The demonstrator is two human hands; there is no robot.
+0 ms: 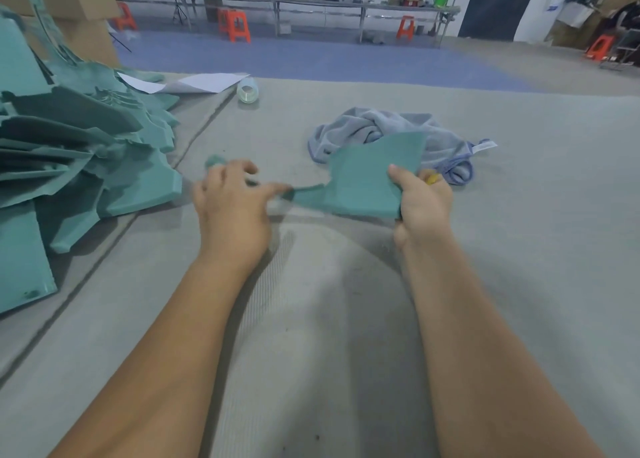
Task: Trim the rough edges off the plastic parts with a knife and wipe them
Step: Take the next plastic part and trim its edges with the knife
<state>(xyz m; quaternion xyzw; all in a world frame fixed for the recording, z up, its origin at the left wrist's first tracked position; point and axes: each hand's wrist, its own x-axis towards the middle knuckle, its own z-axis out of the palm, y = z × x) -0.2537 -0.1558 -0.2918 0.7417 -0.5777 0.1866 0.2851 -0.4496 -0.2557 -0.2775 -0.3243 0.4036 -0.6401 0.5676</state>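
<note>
A teal plastic part (pixel 363 177) is held just above the grey table (pixel 536 249) in the middle of the view. My right hand (pixel 420 204) grips its right edge, thumb on top, and a small yellow object (pixel 432 179), perhaps the knife handle, shows in the same fist. My left hand (pixel 230 204) is blurred; its fingers pinch the thin ragged strip (pixel 304 191) running off the part's left side. A crumpled light blue cloth (pixel 384 128) lies on the table right behind the part.
A big heap of teal plastic parts (pixel 79 152) fills the table's left side, with cardboard boxes (pixel 86 7) behind it. A roll of clear tape (pixel 248 91) and white paper sheets (pixel 194 82) lie further back. Orange stools and long benches stand on the floor beyond.
</note>
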